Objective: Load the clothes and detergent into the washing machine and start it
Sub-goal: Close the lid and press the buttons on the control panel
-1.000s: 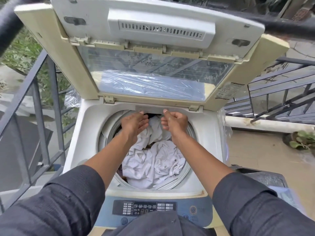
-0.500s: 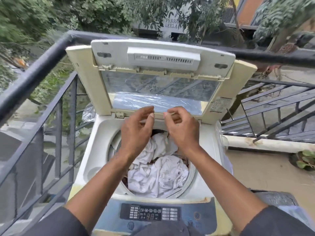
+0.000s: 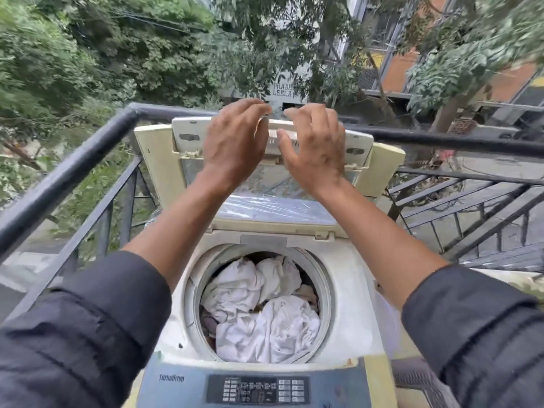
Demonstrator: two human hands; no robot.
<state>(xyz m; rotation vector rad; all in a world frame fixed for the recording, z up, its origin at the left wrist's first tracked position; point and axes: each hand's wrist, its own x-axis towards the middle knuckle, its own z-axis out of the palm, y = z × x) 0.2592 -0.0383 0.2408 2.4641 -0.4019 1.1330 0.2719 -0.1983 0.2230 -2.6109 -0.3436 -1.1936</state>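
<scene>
Loose-fingered left hand (image 3: pixel 235 145) and right hand (image 3: pixel 316 150), both empty, masking lid (image 3: pixel 379 160) top edge.

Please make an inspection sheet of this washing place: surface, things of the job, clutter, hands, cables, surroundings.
Surface: washing machine top, pale and stained.
Job's things: white clothes fill the drum; lid stands open; control panel at the near edge; detergent not seen.
Clutter: clear plastic film on the lid window.
Hands: left hand and right hand reach for the lid's top edge, fingers relaxed, no grip on anything.
Cables: nothing seen.
Surroundings: black balcony railing, trees, buildings beyond.
</scene>
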